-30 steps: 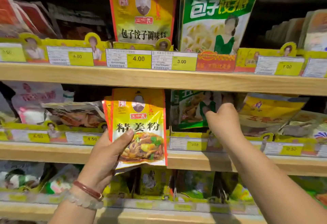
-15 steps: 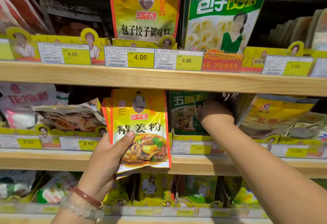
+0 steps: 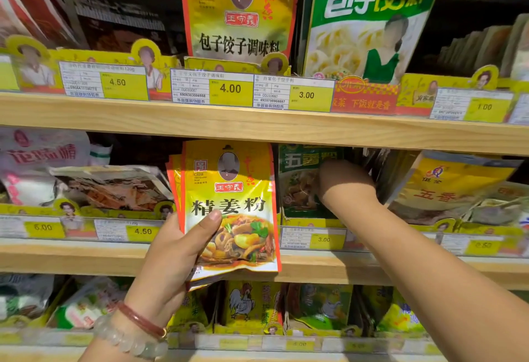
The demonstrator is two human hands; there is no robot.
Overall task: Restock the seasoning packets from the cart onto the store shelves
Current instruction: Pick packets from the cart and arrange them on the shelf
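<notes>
In front of the middle shelf (image 3: 286, 264), the left hand (image 3: 174, 258) grips a small stack of yellow seasoning packets (image 3: 229, 204), thumb across the front. The right hand (image 3: 343, 181) reaches among the green packets (image 3: 297, 187) behind the price tags (image 3: 312, 237); its fingers are hidden, so its grip cannot be told.

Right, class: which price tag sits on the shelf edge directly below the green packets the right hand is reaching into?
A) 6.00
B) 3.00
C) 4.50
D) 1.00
B: the right hand is in among the green packets on the middle shelf, and the yellow tag just beneath them reads 3.00.
</notes>
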